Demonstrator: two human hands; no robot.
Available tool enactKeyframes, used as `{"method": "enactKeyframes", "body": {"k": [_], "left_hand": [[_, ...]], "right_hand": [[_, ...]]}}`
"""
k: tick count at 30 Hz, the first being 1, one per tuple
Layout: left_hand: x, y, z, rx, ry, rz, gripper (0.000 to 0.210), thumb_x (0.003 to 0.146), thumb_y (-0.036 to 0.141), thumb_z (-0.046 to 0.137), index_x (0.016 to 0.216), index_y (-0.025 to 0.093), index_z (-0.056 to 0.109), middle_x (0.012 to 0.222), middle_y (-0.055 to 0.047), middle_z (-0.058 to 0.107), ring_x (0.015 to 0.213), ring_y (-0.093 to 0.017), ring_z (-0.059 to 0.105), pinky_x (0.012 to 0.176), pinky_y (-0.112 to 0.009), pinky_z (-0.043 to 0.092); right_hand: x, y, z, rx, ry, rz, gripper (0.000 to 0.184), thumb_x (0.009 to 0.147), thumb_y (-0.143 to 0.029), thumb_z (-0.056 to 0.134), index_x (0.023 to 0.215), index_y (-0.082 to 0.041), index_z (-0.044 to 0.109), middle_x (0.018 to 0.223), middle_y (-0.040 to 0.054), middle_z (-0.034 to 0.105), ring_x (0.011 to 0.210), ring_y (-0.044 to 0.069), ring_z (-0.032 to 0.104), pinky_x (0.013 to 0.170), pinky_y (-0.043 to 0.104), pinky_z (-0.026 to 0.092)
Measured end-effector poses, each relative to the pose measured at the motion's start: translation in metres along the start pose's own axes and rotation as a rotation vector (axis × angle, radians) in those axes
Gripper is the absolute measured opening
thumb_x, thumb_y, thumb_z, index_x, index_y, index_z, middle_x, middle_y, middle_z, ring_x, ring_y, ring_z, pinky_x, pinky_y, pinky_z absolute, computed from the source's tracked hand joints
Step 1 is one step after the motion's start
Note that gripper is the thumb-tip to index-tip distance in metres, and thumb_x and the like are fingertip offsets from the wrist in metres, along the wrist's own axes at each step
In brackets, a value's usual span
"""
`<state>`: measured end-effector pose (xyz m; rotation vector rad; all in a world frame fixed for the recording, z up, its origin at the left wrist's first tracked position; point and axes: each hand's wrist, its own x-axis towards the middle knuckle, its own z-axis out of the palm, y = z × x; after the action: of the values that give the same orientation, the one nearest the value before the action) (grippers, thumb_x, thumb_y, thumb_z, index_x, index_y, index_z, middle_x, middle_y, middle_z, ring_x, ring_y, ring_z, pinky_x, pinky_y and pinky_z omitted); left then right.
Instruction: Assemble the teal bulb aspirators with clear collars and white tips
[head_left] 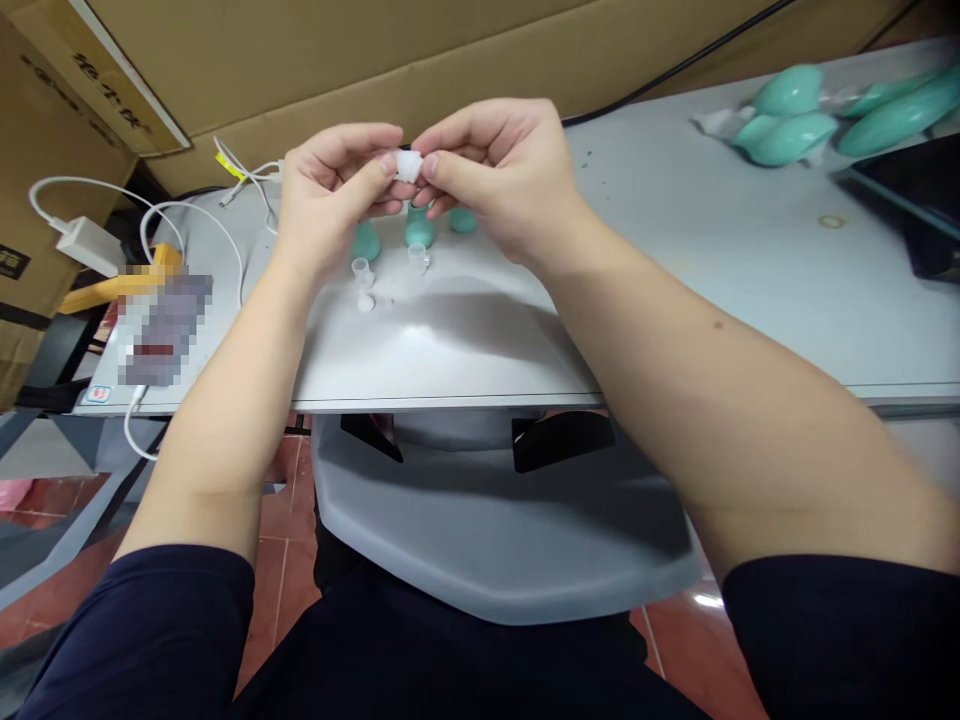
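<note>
Between both thumbs and forefingers I pinch a small white plastic piece (409,165), held above the grey table. My left hand (337,185) grips its left side and my right hand (499,170) its right side; the fingertips partly cover it. Below the hands stand teal rounded pieces, among them a left one (366,242), a middle one (420,228) and a right one (463,220), all partly hidden by my fingers. In front of them are two small clear plastic cups (363,272) and a small white round piece (366,302).
Several glossy teal pieces (791,135) lie at the back right, near a dark flat object (915,190) and a small ring (831,222). On the left are a white charger (90,245), cables, a yellow object (112,290) and a blurred-out phone-like item (169,330). Cardboard (360,60) stands behind the table.
</note>
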<state>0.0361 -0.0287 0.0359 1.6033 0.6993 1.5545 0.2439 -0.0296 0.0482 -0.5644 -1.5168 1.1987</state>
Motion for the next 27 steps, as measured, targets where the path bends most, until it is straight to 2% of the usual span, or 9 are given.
{"method": "enactKeyframes", "body": {"k": [2,4,6,9,13,16,20,25,27], "left_hand": [[-0.003,0.005,0.003,-0.060,-0.014,-0.065,0.005,0.101,0.031,0.096,0.098,0.035,0.093,0.092,0.005,0.090,0.087,-0.014,0.089,0.078,-0.020,0.071],[-0.005,0.009,0.004,-0.099,-0.017,-0.090,0.008,0.102,0.033,0.096,0.097,0.029,0.091,0.091,0.003,0.089,0.084,-0.012,0.087,0.078,-0.019,0.071],[-0.005,0.010,0.005,-0.086,-0.023,-0.083,0.016,0.099,0.038,0.100,0.096,0.028,0.089,0.090,0.002,0.088,0.083,-0.014,0.086,0.077,-0.023,0.071],[-0.005,0.010,0.006,-0.041,-0.024,-0.059,0.015,0.095,0.039,0.102,0.094,0.032,0.089,0.090,0.002,0.088,0.082,-0.016,0.085,0.079,-0.026,0.072],[-0.002,0.006,0.004,0.083,-0.001,-0.026,0.016,0.087,0.046,0.105,0.089,0.040,0.091,0.087,0.003,0.087,0.077,-0.022,0.083,0.074,-0.036,0.073],[-0.002,0.004,0.000,0.135,-0.057,-0.047,0.015,0.089,0.053,0.103,0.090,0.042,0.093,0.092,0.001,0.088,0.082,-0.026,0.085,0.080,-0.044,0.074],[-0.003,0.011,-0.001,0.078,-0.043,-0.068,0.010,0.089,0.041,0.103,0.089,0.037,0.094,0.092,0.000,0.089,0.080,-0.021,0.085,0.077,-0.036,0.071],[-0.004,0.022,0.000,0.112,-0.092,-0.195,0.016,0.087,0.039,0.106,0.092,0.031,0.093,0.097,-0.002,0.089,0.086,-0.023,0.086,0.085,-0.039,0.073],[-0.004,0.022,0.000,0.066,-0.054,-0.185,0.011,0.089,0.033,0.103,0.091,0.030,0.092,0.092,-0.001,0.089,0.082,-0.019,0.085,0.079,-0.032,0.071]], "right_hand": [[0.000,0.000,-0.001,-0.005,-0.021,-0.014,0.024,0.091,-0.049,0.100,0.096,-0.032,0.084,0.100,0.0029,0.085,0.099,0.032,0.080,0.098,0.051,0.069],[-0.001,-0.001,-0.001,-0.020,-0.040,-0.006,0.030,0.088,-0.056,0.102,0.097,-0.033,0.084,0.103,0.0020,0.086,0.104,0.034,0.081,0.102,0.053,0.069],[-0.003,-0.002,0.000,-0.029,-0.033,0.011,0.030,0.086,-0.056,0.103,0.096,-0.034,0.084,0.102,0.0010,0.086,0.106,0.034,0.081,0.102,0.052,0.070],[-0.003,-0.002,0.001,-0.004,-0.019,-0.007,0.018,0.086,-0.042,0.098,0.093,-0.032,0.085,0.096,0.0025,0.084,0.101,0.033,0.081,0.097,0.049,0.069],[0.000,0.005,-0.001,-0.016,-0.042,-0.061,0.011,0.089,-0.036,0.094,0.090,-0.033,0.083,0.095,0.0033,0.083,0.092,0.033,0.079,0.094,0.052,0.067],[0.004,0.013,-0.003,-0.025,-0.038,-0.074,0.009,0.085,-0.028,0.087,0.084,-0.034,0.082,0.093,0.0040,0.084,0.089,0.033,0.079,0.091,0.054,0.067],[0.005,0.015,-0.001,-0.042,-0.031,-0.034,0.015,0.078,-0.028,0.088,0.078,-0.039,0.078,0.094,0.0030,0.085,0.092,0.036,0.081,0.093,0.056,0.069],[0.003,0.014,0.001,-0.038,-0.032,0.019,0.017,0.082,-0.029,0.086,0.076,-0.041,0.075,0.099,0.0030,0.085,0.100,0.035,0.083,0.096,0.051,0.071],[0.003,0.017,0.000,0.010,-0.059,0.026,0.016,0.086,-0.033,0.088,0.077,-0.040,0.077,0.099,0.0038,0.086,0.099,0.034,0.083,0.095,0.050,0.070]]}}
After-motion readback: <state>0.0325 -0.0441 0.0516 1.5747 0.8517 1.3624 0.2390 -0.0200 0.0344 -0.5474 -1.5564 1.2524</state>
